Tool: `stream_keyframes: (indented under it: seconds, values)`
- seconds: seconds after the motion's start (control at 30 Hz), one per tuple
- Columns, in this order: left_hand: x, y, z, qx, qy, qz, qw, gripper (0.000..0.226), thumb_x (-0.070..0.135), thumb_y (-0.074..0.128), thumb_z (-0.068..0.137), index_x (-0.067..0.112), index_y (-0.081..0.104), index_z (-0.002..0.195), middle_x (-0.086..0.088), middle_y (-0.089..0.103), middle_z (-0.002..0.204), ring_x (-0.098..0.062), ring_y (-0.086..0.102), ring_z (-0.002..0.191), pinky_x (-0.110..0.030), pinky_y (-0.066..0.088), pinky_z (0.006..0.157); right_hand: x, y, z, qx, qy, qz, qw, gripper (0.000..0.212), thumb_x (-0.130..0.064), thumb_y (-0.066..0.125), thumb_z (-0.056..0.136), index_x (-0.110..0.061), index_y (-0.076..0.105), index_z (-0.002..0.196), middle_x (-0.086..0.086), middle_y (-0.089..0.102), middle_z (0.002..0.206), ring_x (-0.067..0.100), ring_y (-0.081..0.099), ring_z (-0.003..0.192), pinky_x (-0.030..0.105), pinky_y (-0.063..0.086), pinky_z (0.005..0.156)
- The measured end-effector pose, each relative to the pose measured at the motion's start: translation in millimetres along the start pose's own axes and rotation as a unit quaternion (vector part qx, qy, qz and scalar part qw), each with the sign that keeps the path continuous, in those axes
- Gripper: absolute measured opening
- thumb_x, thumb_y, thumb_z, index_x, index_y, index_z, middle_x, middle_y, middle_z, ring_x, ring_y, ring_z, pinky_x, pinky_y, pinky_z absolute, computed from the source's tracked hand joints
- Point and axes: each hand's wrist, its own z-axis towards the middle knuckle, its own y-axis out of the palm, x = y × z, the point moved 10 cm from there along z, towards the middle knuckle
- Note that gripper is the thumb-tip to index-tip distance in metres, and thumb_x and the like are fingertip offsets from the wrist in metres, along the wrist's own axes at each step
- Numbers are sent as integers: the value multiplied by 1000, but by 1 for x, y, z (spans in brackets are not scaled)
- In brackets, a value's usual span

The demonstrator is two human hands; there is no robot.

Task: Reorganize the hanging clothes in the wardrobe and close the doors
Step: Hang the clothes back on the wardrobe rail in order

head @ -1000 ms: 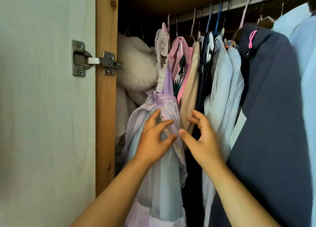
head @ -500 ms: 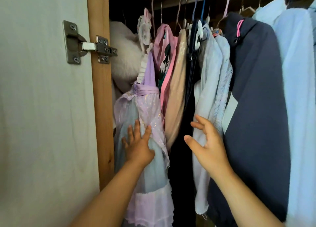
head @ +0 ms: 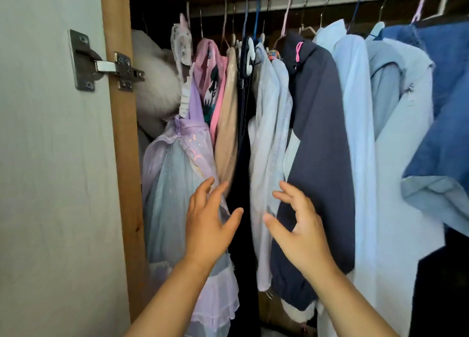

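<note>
Both hands reach into the open wardrobe, held up in front of the hanging clothes. The left hand (head: 206,225) has its fingers spread and relaxed, fingertips against the lilac dress (head: 177,179) near the left end of the rail (head: 330,1); it grips nothing. The right hand (head: 302,232) also has its fingers spread and slightly curved, lying over the lower front of the navy jacket (head: 319,133) and the edge of the white mesh jacket (head: 269,143); it pinches nothing.

Between the two hands runs a dark gap where a dark garment (head: 243,138) hangs. Left of that gap, pressed close together, hang a beige garment (head: 228,118), a pink top (head: 210,83) and the lilac dress, with a white fluffy item (head: 154,83) at the far left behind the wooden frame (head: 121,133). Right of the navy jacket hang a pale blue shirt (head: 357,133), a grey-blue garment (head: 396,103) and a denim piece (head: 441,108).

The door (head: 50,184) stands open at the left, its metal hinge (head: 101,62) fixed to the frame.
</note>
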Motion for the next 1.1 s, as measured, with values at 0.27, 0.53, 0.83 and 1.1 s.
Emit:
stream_keyframes:
  seconds: [0.27, 0.53, 0.83, 1.1]
  values:
    - [81, 72, -45, -189, 109, -142, 966, 54, 47, 44, 83, 44, 42, 136, 11, 18, 154, -10, 16, 143, -30, 18, 116, 0, -61, -42, 66, 14, -113, 991, 52, -35, 58, 78, -41, 42, 127, -24, 41, 130, 5, 35, 133, 25, 30, 108]
    - [52, 135, -62, -387, 18, 183, 904, 73, 57, 43, 90, 37, 4, 150, 5, -26, 155, -23, -30, 140, -54, -13, 112, 6, -120, -68, 111, 68, -131, 983, 52, -30, 68, 81, -26, 51, 130, -8, 47, 133, 6, 39, 130, 17, 28, 104]
    - [103, 55, -102, -226, -25, -64, 972, 57, 32, 66, 85, 26, 45, 138, 11, 39, 142, -5, 38, 131, -11, 26, 101, 0, -148, -120, 101, 108, -100, 984, 55, -18, 71, 80, -29, 49, 129, -10, 48, 131, -4, 38, 123, -8, 21, 91]
    - [123, -17, -183, -237, -120, -63, 962, 42, 31, 68, 83, 31, 59, 124, 15, 62, 111, 4, 61, 89, -20, 49, 81, 3, -158, -201, 70, 183, -36, 980, 51, -18, 70, 82, -30, 50, 128, -23, 54, 117, -4, 51, 111, -4, 33, 80]
